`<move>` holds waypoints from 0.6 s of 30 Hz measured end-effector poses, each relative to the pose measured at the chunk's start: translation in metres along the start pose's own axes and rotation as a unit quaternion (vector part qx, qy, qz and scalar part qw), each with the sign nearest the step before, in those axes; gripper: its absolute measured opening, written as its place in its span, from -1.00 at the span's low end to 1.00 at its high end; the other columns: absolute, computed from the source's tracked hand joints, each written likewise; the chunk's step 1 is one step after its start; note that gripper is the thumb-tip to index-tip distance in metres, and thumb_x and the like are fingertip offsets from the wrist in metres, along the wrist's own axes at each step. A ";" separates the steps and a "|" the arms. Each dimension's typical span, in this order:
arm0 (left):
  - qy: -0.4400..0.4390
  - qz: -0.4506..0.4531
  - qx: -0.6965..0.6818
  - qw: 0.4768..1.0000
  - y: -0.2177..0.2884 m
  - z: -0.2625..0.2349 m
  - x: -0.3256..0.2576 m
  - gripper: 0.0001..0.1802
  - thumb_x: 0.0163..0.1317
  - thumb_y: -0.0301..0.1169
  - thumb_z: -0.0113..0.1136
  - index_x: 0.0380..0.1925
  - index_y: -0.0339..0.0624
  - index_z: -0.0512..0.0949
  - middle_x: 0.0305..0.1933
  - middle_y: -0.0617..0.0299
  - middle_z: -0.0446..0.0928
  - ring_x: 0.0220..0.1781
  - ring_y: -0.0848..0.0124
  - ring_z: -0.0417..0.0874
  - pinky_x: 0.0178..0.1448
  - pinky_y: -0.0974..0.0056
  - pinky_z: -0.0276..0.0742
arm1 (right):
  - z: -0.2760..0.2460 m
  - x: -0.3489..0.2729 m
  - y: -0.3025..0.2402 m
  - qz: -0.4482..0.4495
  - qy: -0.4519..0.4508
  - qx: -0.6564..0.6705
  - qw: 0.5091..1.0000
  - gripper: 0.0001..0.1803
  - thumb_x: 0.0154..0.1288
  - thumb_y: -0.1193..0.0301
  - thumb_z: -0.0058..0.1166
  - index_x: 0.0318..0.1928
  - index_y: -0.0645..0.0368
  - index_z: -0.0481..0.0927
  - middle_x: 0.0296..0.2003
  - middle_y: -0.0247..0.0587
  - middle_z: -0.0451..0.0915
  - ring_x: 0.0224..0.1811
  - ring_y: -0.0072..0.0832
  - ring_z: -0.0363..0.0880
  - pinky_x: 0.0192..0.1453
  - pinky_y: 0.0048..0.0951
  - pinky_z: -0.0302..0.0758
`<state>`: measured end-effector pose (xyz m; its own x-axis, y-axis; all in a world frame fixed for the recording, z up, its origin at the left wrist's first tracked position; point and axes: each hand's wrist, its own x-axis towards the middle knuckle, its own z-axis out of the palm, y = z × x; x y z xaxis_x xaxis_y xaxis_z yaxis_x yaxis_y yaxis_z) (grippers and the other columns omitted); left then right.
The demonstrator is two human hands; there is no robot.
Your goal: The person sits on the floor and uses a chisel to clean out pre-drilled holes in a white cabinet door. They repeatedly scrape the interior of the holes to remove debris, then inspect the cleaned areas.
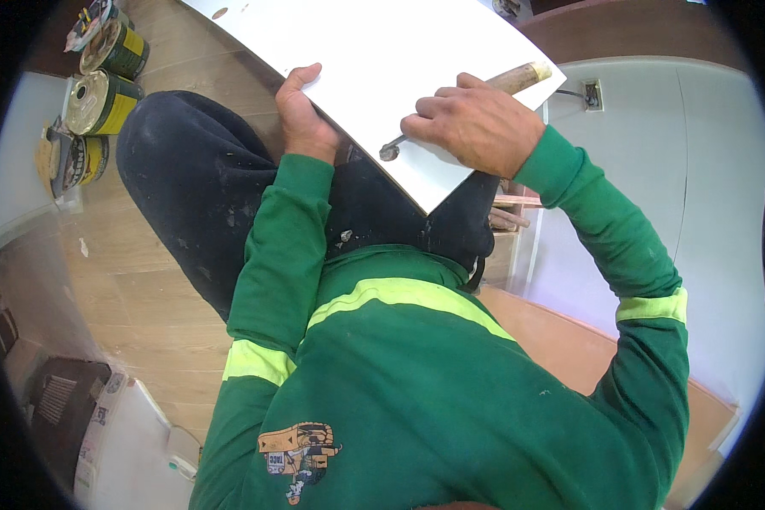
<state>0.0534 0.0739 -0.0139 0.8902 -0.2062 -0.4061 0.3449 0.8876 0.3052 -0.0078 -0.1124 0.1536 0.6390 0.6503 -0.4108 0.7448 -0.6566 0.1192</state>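
Note:
A white flat panel [382, 51] rests across my lap, tilted from upper left to lower right. My left hand [302, 115] grips its near edge, thumb on top. My right hand [476, 123] holds a tool with a wooden handle [518, 78] and a metal shaft. The tool's tip [389, 151] sits on the panel's face near the lower edge, at a small round hole. I wear a green top with yellow bands and dark trousers.
Several round tins [102, 102] with yellow labels stand on the wooden floor at the upper left. A wall socket [593, 95] with a plugged cable is on the white wall to the right. A white container [136, 442] and a dark box [55, 404] lie at the lower left.

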 end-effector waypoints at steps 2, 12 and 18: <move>0.004 0.003 0.004 1.000 0.001 0.000 0.000 -0.32 0.34 -0.37 0.16 0.40 -0.51 0.29 0.30 -0.26 0.48 0.40 -0.13 0.58 0.55 -0.21 0.52 | -0.003 -0.010 -0.004 0.004 0.031 0.005 0.999 -0.79 0.44 0.38 0.22 0.04 -0.02 0.63 -0.20 -0.26 0.77 -0.09 -0.27 0.83 0.04 -0.16 0.68; 0.015 -0.007 -0.007 1.000 -0.003 0.002 0.000 -0.35 0.33 -0.37 0.15 0.36 -0.50 0.32 0.29 -0.24 0.49 0.36 -0.13 0.61 0.52 -0.20 0.55 | -0.032 -0.029 -0.059 0.205 -0.014 0.168 0.964 -0.82 0.28 0.52 0.18 -0.11 0.27 0.57 -0.50 0.16 0.68 -0.41 0.18 0.74 -0.29 0.12 0.65; 0.033 -0.037 -0.035 0.998 -0.013 0.011 -0.005 -0.41 0.29 -0.38 0.15 0.29 -0.47 0.41 0.25 -0.18 0.54 0.34 -0.08 0.62 0.49 -0.15 0.55 | -0.039 -0.022 -0.063 0.272 -0.099 0.205 0.935 -0.86 0.33 0.50 0.13 -0.17 0.31 0.59 -0.43 0.21 0.72 -0.35 0.17 0.78 -0.23 0.10 0.70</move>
<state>0.0480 0.0584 -0.0061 0.8404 -0.2474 -0.4823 0.3863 0.8975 0.2127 -0.0608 -0.0706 0.1905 0.8236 0.1218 -0.5540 0.1587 -0.9871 0.0188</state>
